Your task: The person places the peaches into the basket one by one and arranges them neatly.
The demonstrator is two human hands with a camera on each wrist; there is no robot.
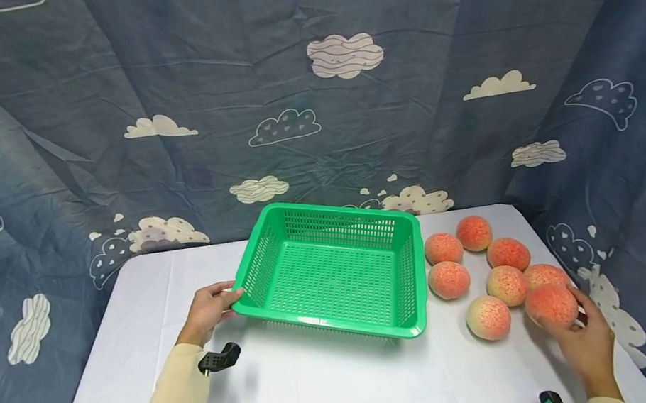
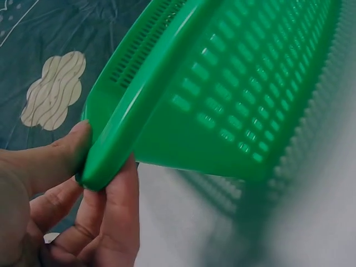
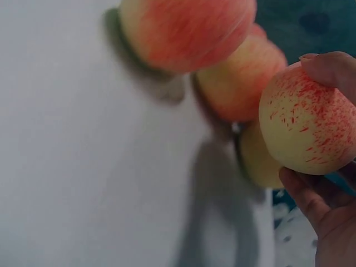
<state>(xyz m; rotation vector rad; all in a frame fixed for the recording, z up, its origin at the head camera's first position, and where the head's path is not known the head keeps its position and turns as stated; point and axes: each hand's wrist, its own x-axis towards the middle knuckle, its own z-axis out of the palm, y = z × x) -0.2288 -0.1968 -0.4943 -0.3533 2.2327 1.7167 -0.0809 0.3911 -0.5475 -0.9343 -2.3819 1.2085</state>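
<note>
My left hand point(image 1: 210, 311) grips the near left corner of a green plastic basket point(image 1: 336, 332). In the left wrist view the thumb lies on top of the basket's rim point(image 2: 153, 78) and the fingers curl beneath, with a shadow on the cloth below. The basket's perforated floor is bare. At the table's right side my right hand point(image 1: 583, 336) holds a red-and-yellow peach point(image 1: 550, 305) between thumb and fingers. In the right wrist view this peach point(image 3: 303, 119) is clear of the cloth, close beside other peaches point(image 3: 239, 78).
Several loose peaches point(image 1: 507, 286) lie in a group right of the basket, two of them close to its right wall. A white cloth covers the table point(image 1: 332, 401). Behind and beside it hangs a dark blue curtain point(image 1: 215, 105) with cloud prints.
</note>
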